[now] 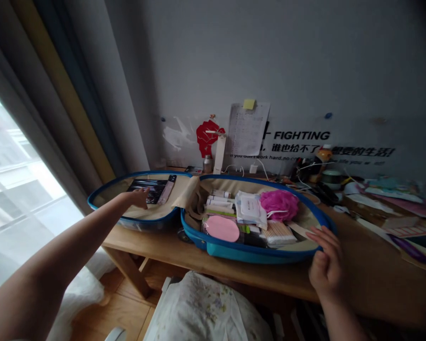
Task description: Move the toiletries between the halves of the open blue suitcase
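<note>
A glossy blue hard-shell suitcase [230, 253] of smooth moulded plastic lies open, its inside covered by a matt beige cloth lining [156, 213]. In its right half sit a soft pink nylon mesh bath puff [279, 204], a matt pink oval sponge [222, 228], apparently foam though the soft view leaves that uncertain, smooth white plastic tubes [218, 204] and cotton swabs in a shiny clear plastic wrapper [279, 234]. Beneath the suitcase is a pale wooden desk [156, 246] with a smooth satin finish; left of it hangs a grey woven cloth curtain [74, 94].
</note>
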The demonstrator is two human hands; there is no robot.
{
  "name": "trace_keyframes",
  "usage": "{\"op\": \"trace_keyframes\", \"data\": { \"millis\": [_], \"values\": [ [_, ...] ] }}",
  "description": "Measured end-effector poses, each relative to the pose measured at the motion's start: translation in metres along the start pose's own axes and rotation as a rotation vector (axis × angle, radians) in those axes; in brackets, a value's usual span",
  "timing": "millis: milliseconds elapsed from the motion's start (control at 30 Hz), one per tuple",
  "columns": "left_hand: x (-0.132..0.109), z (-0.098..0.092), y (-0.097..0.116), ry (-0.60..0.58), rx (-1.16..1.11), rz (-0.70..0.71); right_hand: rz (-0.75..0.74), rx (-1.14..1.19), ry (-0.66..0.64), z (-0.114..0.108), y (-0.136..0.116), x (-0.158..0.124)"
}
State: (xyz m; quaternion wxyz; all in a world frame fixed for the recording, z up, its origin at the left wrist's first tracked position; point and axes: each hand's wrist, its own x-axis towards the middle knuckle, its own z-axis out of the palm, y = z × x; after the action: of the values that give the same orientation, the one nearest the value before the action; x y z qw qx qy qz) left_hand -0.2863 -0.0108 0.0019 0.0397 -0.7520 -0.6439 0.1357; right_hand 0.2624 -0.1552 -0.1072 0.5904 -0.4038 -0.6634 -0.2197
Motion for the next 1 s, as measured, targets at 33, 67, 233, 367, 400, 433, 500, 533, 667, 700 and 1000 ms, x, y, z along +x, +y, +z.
{"op": "trace_keyframes", "data": {
  "millis": [33,67,233,367,400,433,500,533,667,700,1000],
  "values": [
    [-0.002,0.006,-0.004,-0.013,0.024,-0.025,0.006,-0.001,-0.002,0.000,0.000,0.000],
    [-0.003,0.011,-0.008,-0.022,0.042,-0.049,0.009,-0.003,-0.007,0.000,0.000,0.000],
    [0.004,0.016,-0.011,0.003,0.109,-0.028,-0.013,-0.015,-0.023,-0.001,-0.001,0.000],
    [0.007,0.015,-0.003,0.044,0.134,0.004,-0.022,-0.008,-0.015,-0.001,0.000,0.000],
    [0.006,0.014,-0.001,0.054,0.136,-0.001,-0.021,-0.009,-0.015,-0.001,0.000,0.000],
    [0.004,0.014,0.001,0.063,0.135,-0.014,-0.018,-0.008,-0.014,-0.001,0.000,0.000],
    [0.000,0.011,0.003,0.090,0.129,-0.063,-0.012,-0.003,-0.013,-0.001,0.000,0.000],
    [-0.002,0.009,0.002,0.107,0.122,-0.093,-0.011,-0.001,-0.013,-0.001,0.000,0.000],
    [-0.015,-0.005,-0.001,0.173,0.084,-0.191,-0.011,-0.017,-0.027,-0.002,-0.001,0.000],
    [-0.019,-0.010,-0.002,0.185,0.077,-0.205,-0.009,-0.022,-0.034,-0.003,-0.001,0.000],
    [-0.075,-0.065,0.023,0.422,-0.026,-0.115,-0.005,-0.004,-0.016,-0.001,0.000,-0.001]
  ]
}}
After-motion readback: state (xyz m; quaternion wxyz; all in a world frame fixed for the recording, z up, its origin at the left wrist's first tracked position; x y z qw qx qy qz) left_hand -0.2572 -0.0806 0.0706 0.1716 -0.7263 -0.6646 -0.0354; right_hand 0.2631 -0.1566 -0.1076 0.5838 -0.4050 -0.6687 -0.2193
